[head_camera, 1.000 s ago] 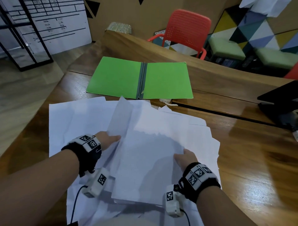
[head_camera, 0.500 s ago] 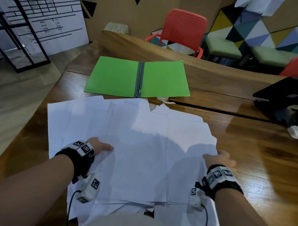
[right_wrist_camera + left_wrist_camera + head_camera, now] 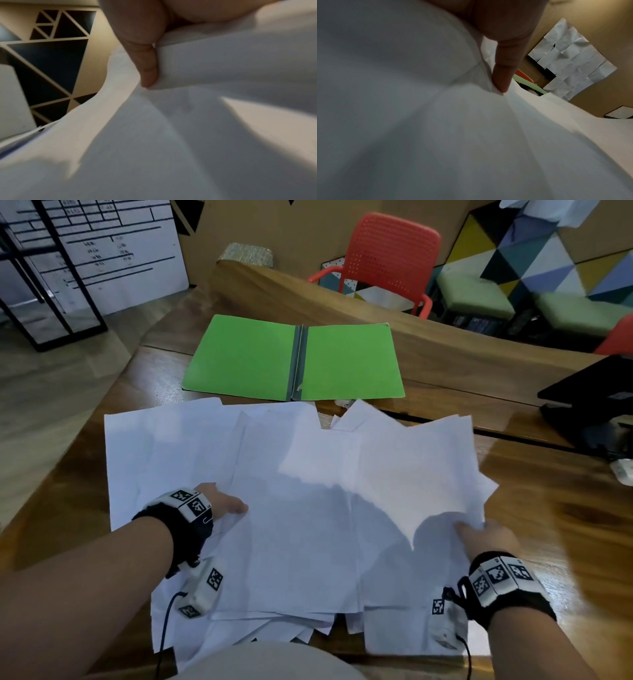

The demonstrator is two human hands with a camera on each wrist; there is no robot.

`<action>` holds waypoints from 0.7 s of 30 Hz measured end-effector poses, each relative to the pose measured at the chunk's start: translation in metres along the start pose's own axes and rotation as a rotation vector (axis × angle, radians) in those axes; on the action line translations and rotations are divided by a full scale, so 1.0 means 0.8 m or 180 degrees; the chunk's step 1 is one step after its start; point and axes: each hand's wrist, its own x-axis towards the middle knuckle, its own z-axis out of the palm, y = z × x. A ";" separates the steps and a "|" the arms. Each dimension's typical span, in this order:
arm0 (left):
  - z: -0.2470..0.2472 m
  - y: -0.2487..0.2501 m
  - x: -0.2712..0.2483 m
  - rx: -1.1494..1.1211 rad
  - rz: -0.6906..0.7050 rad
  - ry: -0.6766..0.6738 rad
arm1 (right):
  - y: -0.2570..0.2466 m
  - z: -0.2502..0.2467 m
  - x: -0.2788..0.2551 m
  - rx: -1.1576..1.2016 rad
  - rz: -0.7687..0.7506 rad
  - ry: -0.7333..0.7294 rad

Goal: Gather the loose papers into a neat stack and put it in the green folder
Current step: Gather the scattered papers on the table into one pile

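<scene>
Several loose white papers lie overlapping across the near half of the wooden table. The green folder lies open and flat just beyond them. My left hand is at the pile's left side, thumb on top and fingers hidden under a sheet. In the left wrist view the thumb presses into the papers. My right hand grips the pile's right edge, where sheets fan out and lift a little. The right wrist view shows its thumb pinching sheets.
A raised wooden ledge runs behind the folder, with a red chair beyond it. A black device sits at the table's right end, with a small white object beside it. The table's left edge drops to the floor.
My right hand has moved from the pile's middle out to its right edge. The sheet my left hand held raised now lies flat. The right-side sheets have fanned outward.
</scene>
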 end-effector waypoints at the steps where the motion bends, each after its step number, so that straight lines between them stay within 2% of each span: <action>1: 0.001 -0.001 0.002 0.0027 -0.0010 0.0016 | 0.001 -0.003 0.002 0.0103 0.0007 0.0021; 4: 0.002 0.001 -0.001 0.0191 -0.0002 0.0055 | 0.004 -0.001 0.004 0.0398 0.0175 -0.0392; 6: 0.002 0.003 -0.006 0.0218 0.0012 0.0067 | 0.002 0.002 0.001 0.0298 0.0215 -0.0516; 8: 0.002 0.002 -0.003 0.0224 0.0000 0.0045 | -0.004 -0.003 -0.003 0.0037 0.0179 -0.0336; 11: 0.003 0.005 -0.007 0.0256 0.0022 0.0047 | -0.011 -0.023 0.000 0.0046 -0.0009 0.0108; 16: 0.003 0.009 -0.017 0.0331 0.0010 0.0052 | -0.036 -0.080 -0.007 0.0582 -0.0033 0.0802; 19: 0.003 0.009 -0.018 0.0341 0.0031 0.0062 | -0.055 -0.100 -0.016 0.1214 -0.0358 0.0952; 21: 0.004 0.010 -0.021 0.0332 0.0040 0.0072 | -0.066 -0.097 -0.025 0.1304 -0.0431 0.0890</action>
